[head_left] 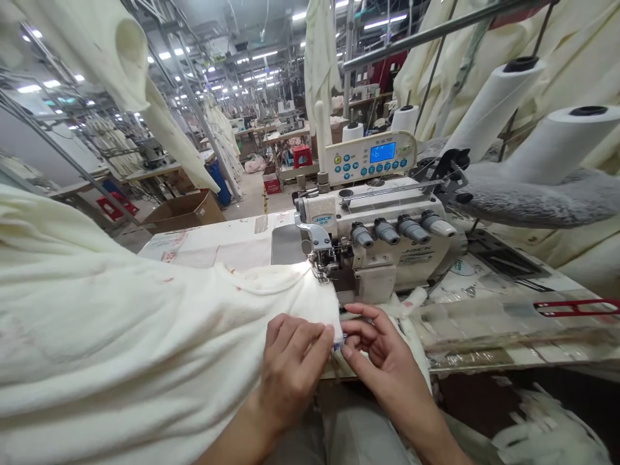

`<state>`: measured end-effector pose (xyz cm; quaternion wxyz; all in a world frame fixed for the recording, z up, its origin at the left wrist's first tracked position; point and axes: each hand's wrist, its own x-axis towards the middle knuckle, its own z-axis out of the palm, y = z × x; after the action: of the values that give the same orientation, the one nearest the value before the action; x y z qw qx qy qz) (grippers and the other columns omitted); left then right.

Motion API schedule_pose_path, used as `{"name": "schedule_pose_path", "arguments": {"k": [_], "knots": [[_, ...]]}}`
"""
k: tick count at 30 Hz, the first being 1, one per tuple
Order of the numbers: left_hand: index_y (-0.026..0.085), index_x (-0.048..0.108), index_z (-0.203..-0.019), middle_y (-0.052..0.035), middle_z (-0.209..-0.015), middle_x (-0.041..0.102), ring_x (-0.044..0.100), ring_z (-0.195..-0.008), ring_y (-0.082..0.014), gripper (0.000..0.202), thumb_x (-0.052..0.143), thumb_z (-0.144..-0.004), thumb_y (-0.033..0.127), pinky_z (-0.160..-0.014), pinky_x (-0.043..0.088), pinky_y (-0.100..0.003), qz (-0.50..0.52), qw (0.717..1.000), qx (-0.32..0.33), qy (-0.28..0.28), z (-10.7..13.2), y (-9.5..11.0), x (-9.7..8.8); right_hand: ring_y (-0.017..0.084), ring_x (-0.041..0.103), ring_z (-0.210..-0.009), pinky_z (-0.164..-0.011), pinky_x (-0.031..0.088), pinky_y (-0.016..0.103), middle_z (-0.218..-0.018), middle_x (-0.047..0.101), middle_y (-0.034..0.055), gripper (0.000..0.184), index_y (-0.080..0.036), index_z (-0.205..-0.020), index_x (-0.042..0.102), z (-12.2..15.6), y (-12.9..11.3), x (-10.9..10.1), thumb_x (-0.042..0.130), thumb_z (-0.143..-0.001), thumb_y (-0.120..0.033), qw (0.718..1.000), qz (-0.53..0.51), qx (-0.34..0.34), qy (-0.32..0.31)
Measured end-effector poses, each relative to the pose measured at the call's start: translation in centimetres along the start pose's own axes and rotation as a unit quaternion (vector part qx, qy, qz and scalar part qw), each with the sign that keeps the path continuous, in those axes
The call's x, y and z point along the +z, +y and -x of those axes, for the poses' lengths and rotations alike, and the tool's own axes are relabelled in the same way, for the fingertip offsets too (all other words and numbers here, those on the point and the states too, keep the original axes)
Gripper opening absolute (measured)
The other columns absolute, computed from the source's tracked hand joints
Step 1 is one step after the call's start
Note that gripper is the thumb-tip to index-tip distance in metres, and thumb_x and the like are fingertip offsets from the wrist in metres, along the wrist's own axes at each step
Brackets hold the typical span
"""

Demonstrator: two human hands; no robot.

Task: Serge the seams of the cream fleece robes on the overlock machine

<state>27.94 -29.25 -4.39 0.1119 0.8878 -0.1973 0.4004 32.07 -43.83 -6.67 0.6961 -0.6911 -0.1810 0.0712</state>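
A cream fabric garment (159, 323) spreads over the left of the table, and its right edge runs under the presser foot of a white overlock sewing machine (382, 219). My left hand (293, 365) lies closed on the garment near that edge, thumb and fingers pinching the cloth just in front of the foot. My right hand (382, 355) is at the cloth's corner, fingers curled and thumb near the index finger. A small bluish piece (338, 345) shows at the corner between the hands; whether the right fingertips grip it or only touch it is hard to see.
Red-handled thread snips (576, 308) lie on the table's right side. White thread cones (498, 106) stand behind the machine, near a grey fluffy cover (547, 194). Cream garments hang at upper left and right. A cardboard box (186, 212) sits beyond the table.
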Motion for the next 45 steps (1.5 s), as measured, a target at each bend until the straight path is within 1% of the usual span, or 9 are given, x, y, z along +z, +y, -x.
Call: {"name": "schedule_pose_path", "arguments": {"k": [2,5,8,13,17,25,33,40,45], "knots": [[0.013,0.06,-0.095,-0.0041,-0.074,0.065,0.051,-0.069,-0.0155,0.015,0.057,-0.082,0.006,-0.07,0.037,-0.034,-0.001,1.0,0.001,0.003,-0.4,0.1,-0.1,0.014,0.055,-0.08,-0.072,0.048,0.028,-0.1,0.058,0.0045,0.04,-0.028,-0.123,0.044,0.1,0.3,-0.3,0.052,-0.085,-0.017,0.98,0.147,-0.13,0.031],[0.015,0.059,-0.084,-0.0025,-0.07,0.062,0.048,-0.066,-0.0152,0.009,0.055,-0.082,0.007,-0.067,0.035,-0.033,0.015,1.0,0.005,-0.019,-1.2,0.4,-0.6,0.017,0.052,-0.086,-0.074,0.045,0.031,-0.096,0.055,0.0065,0.034,-0.023,-0.114,0.056,-0.4,0.4,-0.6,0.053,-0.083,-0.007,0.893,0.312,-0.318,0.067],[0.017,0.055,-0.075,-0.003,-0.075,0.059,0.051,-0.075,-0.0171,0.014,0.049,-0.087,0.017,-0.072,0.036,-0.033,0.073,0.989,-0.077,-0.102,-2.8,-0.8,-1.1,0.017,0.048,-0.078,-0.067,0.042,0.031,-0.082,0.053,0.0052,0.022,-0.016,-0.097,0.06,-0.9,0.3,-0.7,0.053,-0.082,-0.002,0.854,0.346,-0.379,0.084],[0.018,0.054,-0.101,-0.0091,-0.112,0.057,0.047,-0.107,-0.0263,0.019,0.048,-0.087,0.029,-0.091,0.033,-0.043,-0.015,0.948,-0.258,-0.184,-5.9,-5.4,0.2,0.017,0.047,-0.078,-0.066,0.04,0.031,-0.08,0.053,0.0065,0.022,-0.013,-0.096,0.061,-0.9,0.5,-0.8,0.054,-0.08,0.002,0.851,0.334,-0.395,0.088],[0.02,0.056,-0.091,-0.0056,-0.104,0.06,0.049,-0.103,-0.0245,0.013,0.05,-0.084,0.029,-0.091,0.032,-0.043,-0.021,0.932,-0.281,-0.227,-6.5,-7.4,1.8,0.018,0.049,-0.078,-0.068,0.041,0.033,-0.079,0.055,0.0068,0.022,-0.012,-0.095,0.062,-1.1,0.8,-1.0,0.058,-0.079,0.002,0.844,0.332,-0.414,0.086],[0.02,0.057,-0.084,-0.0047,-0.098,0.06,0.052,-0.097,-0.0237,0.009,0.052,-0.08,0.027,-0.088,0.036,-0.04,-0.033,0.939,-0.277,-0.2,-7.1,-9.6,3.3,0.017,0.051,-0.076,-0.068,0.04,0.032,-0.076,0.058,0.0046,0.018,-0.016,-0.094,0.063,-3.5,0.6,-1.0,0.059,-0.081,-0.004,0.85,0.341,-0.39,0.095],[0.02,0.059,-0.085,-0.0071,-0.102,0.059,0.05,-0.103,-0.0269,0.011,0.053,-0.081,0.028,-0.088,0.037,-0.041,-0.025,0.938,-0.29,-0.189,-8.9,-12.6,4.9,0.018,0.051,-0.075,-0.069,0.038,0.032,-0.075,0.06,0.0047,0.01,-0.017,-0.086,0.065,-6.3,0.1,-0.8,0.056,-0.086,-0.015,0.819,0.429,-0.362,0.12],[0.018,0.057,-0.106,-0.0104,-0.119,0.055,0.045,-0.114,-0.0273,0.025,0.053,-0.082,0.027,-0.095,0.035,-0.042,-0.052,0.925,-0.329,-0.181,-10.7,-14.8,6.3,0.017,0.052,-0.08,-0.072,0.039,0.032,-0.085,0.058,0.0056,0.013,-0.018,-0.095,0.061,-3.5,0.1,0.0,0.054,-0.087,-0.011,0.855,0.376,-0.336,0.118],[0.014,0.056,-0.11,-0.0093,-0.114,0.057,0.054,-0.105,-0.0232,0.033,0.052,-0.088,0.038,-0.091,0.041,-0.046,-0.06,0.884,-0.415,-0.205,-10.9,-16.5,5.8,0.018,0.054,-0.081,-0.071,0.042,0.031,-0.086,0.059,0.0054,0.012,-0.019,-0.096,0.06,-2.0,0.5,0.3,0.054,-0.087,-0.013,0.868,0.347,-0.348,0.07]]}}
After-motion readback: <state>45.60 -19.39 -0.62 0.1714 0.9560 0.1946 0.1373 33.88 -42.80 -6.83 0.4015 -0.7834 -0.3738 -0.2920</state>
